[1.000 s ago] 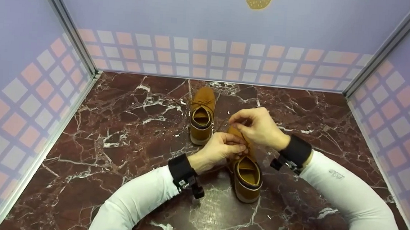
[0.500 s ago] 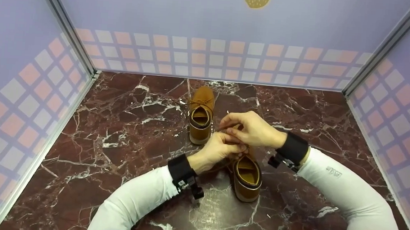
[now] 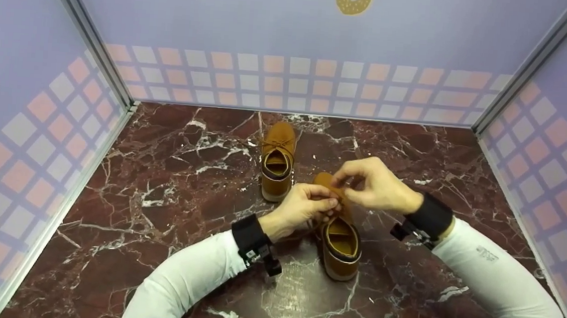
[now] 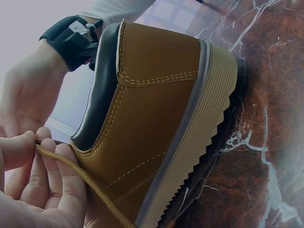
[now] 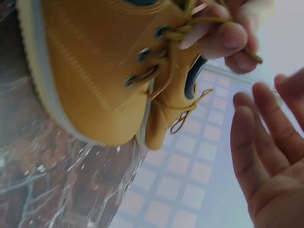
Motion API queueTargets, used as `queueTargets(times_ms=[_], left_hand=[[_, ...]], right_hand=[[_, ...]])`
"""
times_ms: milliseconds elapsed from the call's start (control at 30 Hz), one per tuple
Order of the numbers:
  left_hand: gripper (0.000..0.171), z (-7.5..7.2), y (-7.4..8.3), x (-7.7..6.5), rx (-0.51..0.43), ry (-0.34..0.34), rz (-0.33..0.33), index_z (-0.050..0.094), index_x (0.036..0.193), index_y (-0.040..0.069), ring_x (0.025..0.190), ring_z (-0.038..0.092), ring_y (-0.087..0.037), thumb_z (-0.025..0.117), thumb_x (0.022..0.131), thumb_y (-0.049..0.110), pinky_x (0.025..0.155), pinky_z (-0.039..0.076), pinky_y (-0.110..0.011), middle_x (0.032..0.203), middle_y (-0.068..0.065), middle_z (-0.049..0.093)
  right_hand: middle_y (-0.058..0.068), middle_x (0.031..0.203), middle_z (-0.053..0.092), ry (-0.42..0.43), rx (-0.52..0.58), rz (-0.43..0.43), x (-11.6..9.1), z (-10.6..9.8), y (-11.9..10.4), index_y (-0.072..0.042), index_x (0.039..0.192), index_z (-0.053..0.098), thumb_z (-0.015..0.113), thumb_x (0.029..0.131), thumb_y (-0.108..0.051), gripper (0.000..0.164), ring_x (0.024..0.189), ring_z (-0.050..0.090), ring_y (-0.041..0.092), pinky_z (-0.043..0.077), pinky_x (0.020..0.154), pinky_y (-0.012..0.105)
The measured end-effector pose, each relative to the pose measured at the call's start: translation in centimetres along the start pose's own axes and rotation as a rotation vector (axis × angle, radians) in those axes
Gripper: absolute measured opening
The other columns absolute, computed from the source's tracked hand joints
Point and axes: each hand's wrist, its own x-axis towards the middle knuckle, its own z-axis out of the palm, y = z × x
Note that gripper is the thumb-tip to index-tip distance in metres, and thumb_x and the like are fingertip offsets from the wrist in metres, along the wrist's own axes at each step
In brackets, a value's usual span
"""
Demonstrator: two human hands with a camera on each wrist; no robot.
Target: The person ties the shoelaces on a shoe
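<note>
A tan-brown lace-up shoe (image 3: 340, 269) stands on the floor, its toe pointing away. Over its lacing my left hand (image 3: 302, 207) pinches a brown shoelace (image 4: 90, 181) between thumb and fingers. In the right wrist view, the lace's end sticks out past those left fingertips (image 5: 232, 35). To the right of the left hand, my right hand (image 3: 379, 186) hovers above the shoe's front. Its fingers (image 5: 244, 142) are spread a little, with nothing visible between them. The shoe's tongue and knot area are partly covered by the hands in the head view.
A matching shoe (image 3: 275, 188) stands further back and left, its laces tied in a bow. Both are on a dark red marbled floor (image 3: 172, 251). Lilac panels with a checked band (image 3: 299, 83) enclose the floor at the back and on both sides.
My right hand first went left, close against the left hand, then drew back to the right with fingers parted. The left hand has stayed in place at the lacing.
</note>
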Motion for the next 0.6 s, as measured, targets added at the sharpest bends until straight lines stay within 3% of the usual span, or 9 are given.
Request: queueTargets(times_ms=[167,400,533,600], left_hand=[[0.020,0.0,-0.1,0.1,-0.011,0.002,-0.003,0.075,0.123,-0.012,0.068,0.072,-0.008,0.073,0.105,-0.002,0.065,0.063,-0.020,0.086,0.005,0.083],[0.025,0.0,0.1,0.4,-0.039,0.015,-0.033,0.075,0.128,-0.012,0.074,0.077,-0.007,0.073,0.105,-0.002,0.064,0.063,-0.018,0.089,0.004,0.085],[0.023,-0.2,0.4,0.5,-0.013,-0.020,-0.064,0.077,0.125,-0.011,0.074,0.077,-0.007,0.074,0.106,0.001,0.065,0.064,-0.019,0.090,0.003,0.086],[0.023,-0.4,0.8,0.6,0.059,-0.042,-0.057,0.079,0.124,-0.009,0.073,0.076,-0.007,0.075,0.106,0.003,0.066,0.065,-0.020,0.093,-0.001,0.086]], right_hand=[[0.006,0.098,0.085,-0.042,0.064,-0.065,-1.3,0.2,1.3,-0.010,0.110,0.087,0.086,0.088,0.004,0.027,0.081,0.079,0.017,0.070,0.074,0.037],[0.011,0.093,0.085,0.083,0.047,-0.201,-2.0,1.4,2.2,-0.005,0.110,0.089,0.092,0.086,0.006,0.026,0.078,0.079,0.025,0.064,0.074,0.018],[0.011,0.092,0.085,0.132,0.009,-0.250,-2.1,1.9,2.1,-0.006,0.106,0.089,0.090,0.086,0.010,0.025,0.078,0.080,0.024,0.064,0.074,0.020],[0.009,0.091,0.085,0.154,-0.028,-0.271,-2.2,2.0,2.1,-0.007,0.104,0.089,0.090,0.086,0.009,0.024,0.076,0.080,0.023,0.064,0.072,0.022]])
